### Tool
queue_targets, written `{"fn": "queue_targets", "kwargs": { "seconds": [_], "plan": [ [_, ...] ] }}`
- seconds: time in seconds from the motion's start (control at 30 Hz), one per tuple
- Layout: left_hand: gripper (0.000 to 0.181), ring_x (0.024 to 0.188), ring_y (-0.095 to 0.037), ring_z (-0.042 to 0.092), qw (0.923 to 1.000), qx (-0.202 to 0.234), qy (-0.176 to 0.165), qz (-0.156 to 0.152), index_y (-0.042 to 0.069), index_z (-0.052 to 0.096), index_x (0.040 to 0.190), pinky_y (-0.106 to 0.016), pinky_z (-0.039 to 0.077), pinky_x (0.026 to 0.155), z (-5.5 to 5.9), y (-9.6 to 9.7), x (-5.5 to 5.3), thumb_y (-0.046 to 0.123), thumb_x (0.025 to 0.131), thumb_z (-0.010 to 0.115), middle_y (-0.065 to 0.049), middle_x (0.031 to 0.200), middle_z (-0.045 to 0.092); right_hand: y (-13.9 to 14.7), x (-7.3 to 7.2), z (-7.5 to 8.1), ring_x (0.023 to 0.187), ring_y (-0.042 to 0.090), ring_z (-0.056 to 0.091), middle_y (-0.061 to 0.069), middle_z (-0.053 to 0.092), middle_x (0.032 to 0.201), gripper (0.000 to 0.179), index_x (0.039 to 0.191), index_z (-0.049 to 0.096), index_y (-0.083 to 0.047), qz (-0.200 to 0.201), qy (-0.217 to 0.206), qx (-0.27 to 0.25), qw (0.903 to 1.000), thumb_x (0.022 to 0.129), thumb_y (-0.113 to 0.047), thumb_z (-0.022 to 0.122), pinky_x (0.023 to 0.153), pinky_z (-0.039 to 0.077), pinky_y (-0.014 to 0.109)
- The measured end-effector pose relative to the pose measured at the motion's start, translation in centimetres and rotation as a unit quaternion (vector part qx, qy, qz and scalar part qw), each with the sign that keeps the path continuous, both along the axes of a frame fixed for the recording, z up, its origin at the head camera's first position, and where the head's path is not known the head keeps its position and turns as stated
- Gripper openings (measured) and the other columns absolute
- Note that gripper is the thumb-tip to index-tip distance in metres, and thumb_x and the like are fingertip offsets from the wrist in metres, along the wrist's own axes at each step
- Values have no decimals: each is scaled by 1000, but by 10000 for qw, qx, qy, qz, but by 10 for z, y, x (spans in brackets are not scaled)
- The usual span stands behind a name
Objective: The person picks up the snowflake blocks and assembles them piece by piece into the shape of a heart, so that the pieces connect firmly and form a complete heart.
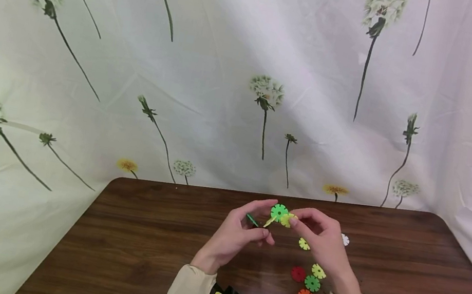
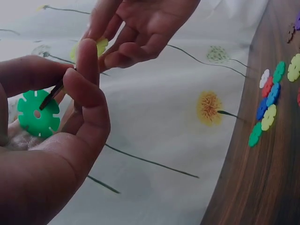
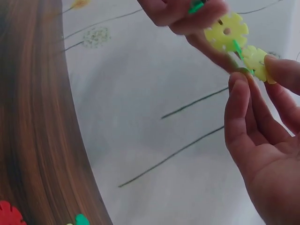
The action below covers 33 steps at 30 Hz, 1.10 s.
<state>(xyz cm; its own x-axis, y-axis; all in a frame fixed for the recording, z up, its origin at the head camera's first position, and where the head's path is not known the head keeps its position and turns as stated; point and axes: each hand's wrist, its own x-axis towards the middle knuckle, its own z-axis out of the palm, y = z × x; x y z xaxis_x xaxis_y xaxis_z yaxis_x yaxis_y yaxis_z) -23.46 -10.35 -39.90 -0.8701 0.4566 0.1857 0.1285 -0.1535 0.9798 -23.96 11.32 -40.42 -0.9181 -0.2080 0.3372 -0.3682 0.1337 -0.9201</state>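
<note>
While both hands (image 1: 232, 228) (image 1: 322, 238) pinch one interlocked chain (image 1: 284, 217), its notched, round discs (image 3: 228, 41) show green and yellow.

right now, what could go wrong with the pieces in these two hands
The right grip pinches the yellow disc by finger and thumb, so it might slip. Pushing it against the green disc beside it could loosen other pieces, since the left grip pinches just a dark piece. Anything dropped might land on the table, perhaps near the red disc.
</note>
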Motion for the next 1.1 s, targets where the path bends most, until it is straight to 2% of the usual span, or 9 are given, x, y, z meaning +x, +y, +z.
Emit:
{"fn": "queue_targets", "kwargs": {
  "seconds": [0.17, 0.33, 0.4, 0.67, 0.8, 0.87, 0.93, 1.0, 1.1],
  "plan": [
    [58, 74, -9, 69, 9996, 226, -89, 140, 5, 41, 145, -22, 49, 66, 0, 0, 0, -6, 89, 55, -8, 117, 55, 4, 0, 0, 82, 26, 64, 6, 68, 95, 13, 100, 68, -10, -272, 54, 121, 9995, 92, -20, 66, 70, 54, 28],
    [58, 74, -9, 69, 9990, 381, -169, 185, 4, 40, 145, -21, 50, 66, 0, 1, -1, -4, 90, 55, -7, 118, 55, 3, 0, -1, 77, 17, 63, 6, 69, 91, 10, 98, 68, -12, -390, 282, 374, 9981, 91, -19, 68, 67, 53, 25],
    [57, 75, -9, 69, 9987, 426, -193, 215, 5, 41, 145, -21, 50, 67, 0, 1, 0, -4, 90, 55, -8, 120, 55, 1, 1, -1, 75, 11, 62, 4, 69, 90, 9, 96, 68, -12, -439, 441, 493, 9968, 90, -17, 69, 66, 53, 25],
    [57, 75, -9, 69, 9984, 446, -250, 227, 5, 40, 145, -20, 50, 67, 1, 1, 0, -3, 91, 55, -6, 121, 53, -9, 1, -3, 72, 7, 61, -2, 71, 85, 7, 92, 70, -16, -787, 1181, 699, 9874, 87, -14, 72, 66, 52, 23],
    [55, 77, -9, 70, 9986, 379, -243, 270, 7, 43, 144, -20, 50, 67, 1, 1, 0, 0, 92, 58, -4, 116, 60, -13, -1, -5, 69, 5, 61, -4, 70, 82, 10, 89, 70, -15, -931, 1673, 718, 9789, 84, -9, 74, 63, 52, 20],
    [53, 79, -9, 70, 9987, 343, -202, 312, 8, 46, 143, -21, 50, 68, 1, 1, -1, 3, 92, 60, -9, 116, 63, -14, -1, -5, 69, 4, 61, -3, 70, 82, 11, 89, 70, -14, -979, 1900, 756, 9740, 83, -7, 75, 64, 52, 19],
    [52, 80, -8, 71, 9988, 301, -131, 359, 10, 48, 142, -20, 51, 68, 2, 0, 0, 5, 92, 61, -12, 125, 61, -16, -1, -5, 69, 3, 61, -3, 70, 82, 11, 88, 70, -14, -1028, 2049, 787, 9702, 83, -6, 75, 64, 52, 18],
    [52, 79, -8, 71, 9988, 227, -46, 423, 11, 49, 141, -20, 52, 69, 2, 0, 0, 6, 92, 62, -18, 128, 61, -18, 0, -4, 70, 2, 62, -2, 70, 82, 12, 87, 70, -13, -1091, 2172, 801, 9667, 82, -5, 75, 64, 51, 16],
    [51, 78, -9, 71, 9986, 100, 110, 517, 11, 50, 141, -21, 53, 70, 2, -1, 1, 7, 92, 63, -27, 121, 63, -21, 2, -4, 70, 1, 61, -3, 70, 81, 13, 86, 70, -13, -1218, 2334, 773, 9616, 81, -4, 76, 63, 50, 15]
  ]
}}
